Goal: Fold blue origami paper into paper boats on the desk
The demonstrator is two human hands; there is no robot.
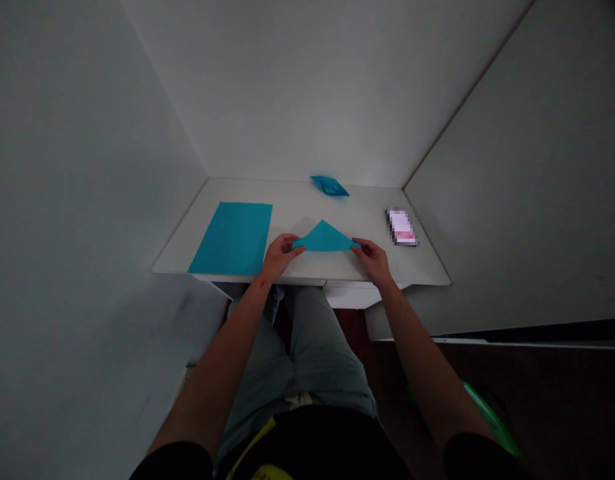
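Observation:
A folded piece of blue paper, triangular with its peak pointing away from me, is stretched between my two hands over the white desk. My left hand pinches its left corner between thumb and fingers. At the opposite corner, my right hand grips the paper in the same way. Beyond it, near the wall, rests a folded blue paper boat. A flat blue sheet of paper lies to the left, close to my left wrist.
The white desk has drawers under its front edge. On its right side lies a phone with a lit, blurred screen. Walls enclose the desk at the left, back and right. A green-rimmed object is on the dark floor.

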